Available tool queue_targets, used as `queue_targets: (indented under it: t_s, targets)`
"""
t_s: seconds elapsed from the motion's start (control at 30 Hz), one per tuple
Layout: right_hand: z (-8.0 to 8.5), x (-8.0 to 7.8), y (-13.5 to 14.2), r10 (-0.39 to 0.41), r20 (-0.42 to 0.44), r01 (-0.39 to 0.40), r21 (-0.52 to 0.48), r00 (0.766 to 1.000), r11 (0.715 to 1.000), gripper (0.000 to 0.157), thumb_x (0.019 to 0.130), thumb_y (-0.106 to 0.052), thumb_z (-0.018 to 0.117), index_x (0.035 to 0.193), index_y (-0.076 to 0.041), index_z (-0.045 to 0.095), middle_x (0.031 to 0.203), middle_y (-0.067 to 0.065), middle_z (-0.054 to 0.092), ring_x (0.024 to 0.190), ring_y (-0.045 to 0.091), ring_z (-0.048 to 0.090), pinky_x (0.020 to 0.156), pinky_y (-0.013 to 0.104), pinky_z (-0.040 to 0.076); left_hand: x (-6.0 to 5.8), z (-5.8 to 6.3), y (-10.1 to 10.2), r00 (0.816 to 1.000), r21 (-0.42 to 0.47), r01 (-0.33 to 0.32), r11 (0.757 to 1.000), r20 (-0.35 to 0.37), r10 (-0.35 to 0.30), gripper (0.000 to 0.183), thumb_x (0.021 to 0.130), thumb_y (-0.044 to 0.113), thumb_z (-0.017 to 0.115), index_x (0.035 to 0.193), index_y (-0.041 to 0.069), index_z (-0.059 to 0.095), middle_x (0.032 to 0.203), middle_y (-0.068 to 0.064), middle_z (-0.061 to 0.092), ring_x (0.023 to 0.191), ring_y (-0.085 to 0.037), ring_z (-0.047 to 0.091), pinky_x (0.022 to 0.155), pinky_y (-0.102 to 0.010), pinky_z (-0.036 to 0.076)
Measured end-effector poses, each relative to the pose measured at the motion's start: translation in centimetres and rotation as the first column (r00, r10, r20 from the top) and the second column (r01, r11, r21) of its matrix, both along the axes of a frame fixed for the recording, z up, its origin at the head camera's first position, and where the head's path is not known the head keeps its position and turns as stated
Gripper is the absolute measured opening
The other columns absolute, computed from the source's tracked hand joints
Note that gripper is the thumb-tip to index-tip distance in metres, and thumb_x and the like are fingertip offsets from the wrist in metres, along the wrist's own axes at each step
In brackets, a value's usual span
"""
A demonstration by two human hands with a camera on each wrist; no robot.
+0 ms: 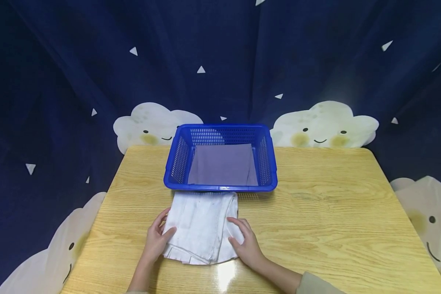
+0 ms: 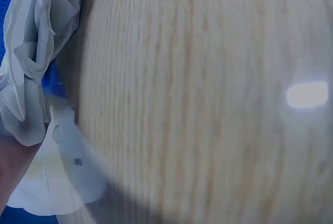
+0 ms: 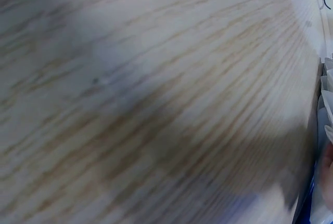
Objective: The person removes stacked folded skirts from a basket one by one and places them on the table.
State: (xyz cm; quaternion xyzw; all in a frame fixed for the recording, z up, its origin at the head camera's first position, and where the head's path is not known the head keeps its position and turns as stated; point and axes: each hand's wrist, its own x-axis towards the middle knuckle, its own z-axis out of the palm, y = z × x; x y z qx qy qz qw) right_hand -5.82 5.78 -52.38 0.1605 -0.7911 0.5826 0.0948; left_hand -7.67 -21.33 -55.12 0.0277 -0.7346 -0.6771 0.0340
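Observation:
A folded white garment [image 1: 198,228] with a pleated lower edge is held just in front of the blue basket [image 1: 220,188]. My left hand [image 1: 157,240] grips its left side, thumb on top and the other fingers partly hidden at the edge. On the opposite side my right hand [image 1: 247,246] pinches the garment's right edge between thumb and fingers. In the left wrist view the garment [image 2: 34,52] shows as bunched layers above part of the left hand [image 2: 14,164]. Only a sliver of the right hand [image 3: 327,174] appears in the right wrist view.
Inside the basket lies a folded mauve cloth [image 1: 222,165]. The basket stands at the back middle of the wooden table [image 1: 323,212]. Behind and beside the table hangs a dark blue curtain [image 1: 235,61] with white clouds and triangles.

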Motion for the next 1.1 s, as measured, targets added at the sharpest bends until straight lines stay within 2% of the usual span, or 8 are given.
queue_targets:
  t_s: [0.17, 0.43, 0.6, 0.77, 1.0, 1.1]
  targets:
    - [-0.2, -0.1, 0.0, -0.005, 0.005, 0.005, -0.01, 1.0, 1.0, 0.058, 0.061, 0.024, 0.062, 0.116, 0.006, 0.056, 0.105, 0.02, 0.057, 0.101, 0.034, 0.053, 0.096, 0.034, 0.04, -0.2, 0.0, 0.1, 0.999, -0.003, -0.023, 1.0, 0.032, 0.023, 0.062, 0.074, -0.021, 0.056, 0.132, -0.004, 0.042, 0.103, -0.019, 0.049, 0.08, -0.007, 0.061, 0.064, -0.022, 0.053]
    - [-0.9, -0.2, -0.1, -0.026, 0.027, 0.026, -0.01, 0.999, 1.0, 0.058, 0.061, 0.025, 0.062, 0.115, 0.007, 0.056, 0.106, 0.021, 0.056, 0.102, 0.035, 0.052, 0.097, 0.037, 0.039, -0.3, 0.0, 0.2, 0.997, -0.013, -0.049, 0.999, 0.064, 0.05, 0.061, 0.074, -0.02, 0.056, 0.132, -0.004, 0.042, 0.103, -0.022, 0.049, 0.076, -0.008, 0.06, 0.061, -0.023, 0.052]
    - [-3.0, -0.6, -0.1, -0.053, 0.021, 0.053, -0.004, 0.998, 0.999, 0.062, 0.059, 0.025, 0.064, 0.116, 0.002, 0.057, 0.106, 0.016, 0.057, 0.102, 0.032, 0.053, 0.096, 0.038, 0.039, -0.4, -0.2, 0.2, 0.996, -0.031, -0.058, 0.998, 0.071, 0.06, 0.061, 0.075, -0.019, 0.056, 0.133, -0.004, 0.041, 0.105, -0.024, 0.05, 0.074, -0.007, 0.059, 0.06, -0.022, 0.052]
    - [-4.6, -0.8, 0.1, -0.052, 0.003, 0.052, 0.02, 0.999, 0.998, 0.065, 0.059, 0.022, 0.066, 0.118, -0.004, 0.057, 0.108, 0.01, 0.057, 0.103, 0.025, 0.053, 0.096, 0.032, 0.039, -0.4, -0.3, 0.1, 0.995, -0.044, -0.06, 0.997, 0.079, 0.063, 0.062, 0.076, -0.018, 0.057, 0.133, -0.004, 0.04, 0.107, -0.026, 0.051, 0.075, -0.009, 0.058, 0.062, -0.021, 0.051]
    - [-4.9, -0.7, 0.2, -0.055, -0.028, 0.056, 0.032, 0.998, 0.998, 0.065, 0.06, 0.02, 0.066, 0.119, -0.003, 0.056, 0.108, 0.008, 0.056, 0.102, 0.024, 0.053, 0.094, 0.027, 0.04, -0.5, -0.5, 0.1, 0.993, -0.066, -0.072, 0.995, 0.094, 0.078, 0.06, 0.077, -0.017, 0.056, 0.133, -0.003, 0.041, 0.11, -0.026, 0.05, 0.075, -0.014, 0.059, 0.063, -0.02, 0.05]
    - [-4.8, -0.7, 0.2, -0.064, -0.022, 0.064, 0.036, 0.998, 0.997, 0.064, 0.06, 0.019, 0.067, 0.119, -0.005, 0.056, 0.108, 0.008, 0.057, 0.102, 0.025, 0.053, 0.094, 0.03, 0.04, -0.6, -0.5, 0.1, 0.991, -0.077, -0.079, 0.994, 0.106, 0.087, 0.06, 0.076, -0.017, 0.056, 0.133, -0.002, 0.042, 0.11, -0.025, 0.051, 0.074, -0.012, 0.058, 0.062, -0.021, 0.051]
